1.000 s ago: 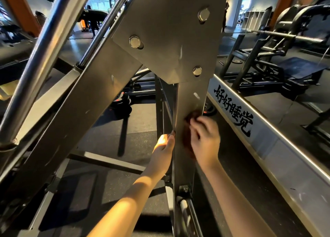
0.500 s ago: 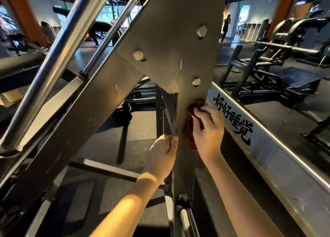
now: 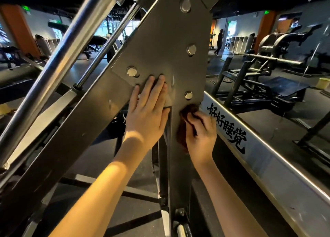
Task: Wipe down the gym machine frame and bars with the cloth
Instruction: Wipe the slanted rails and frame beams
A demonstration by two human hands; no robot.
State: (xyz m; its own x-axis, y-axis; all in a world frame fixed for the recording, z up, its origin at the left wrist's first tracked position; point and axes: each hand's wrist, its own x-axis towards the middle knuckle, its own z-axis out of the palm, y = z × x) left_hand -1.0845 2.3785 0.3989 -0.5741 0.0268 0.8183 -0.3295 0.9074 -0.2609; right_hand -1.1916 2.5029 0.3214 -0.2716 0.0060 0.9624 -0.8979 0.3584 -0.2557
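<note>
Both hands meet the grey gym machine frame. The left hand lies flat, fingers straight and close together, on the bolted gusset plate, with its fingertips just beside a bolt head. The right hand is curled around a dark red-brown cloth, pressing it against the upright post just below the plate's lowest bolt. Two chrome bars slant upward at left. A pale rail with black characters runs just right of the cloth.
</note>
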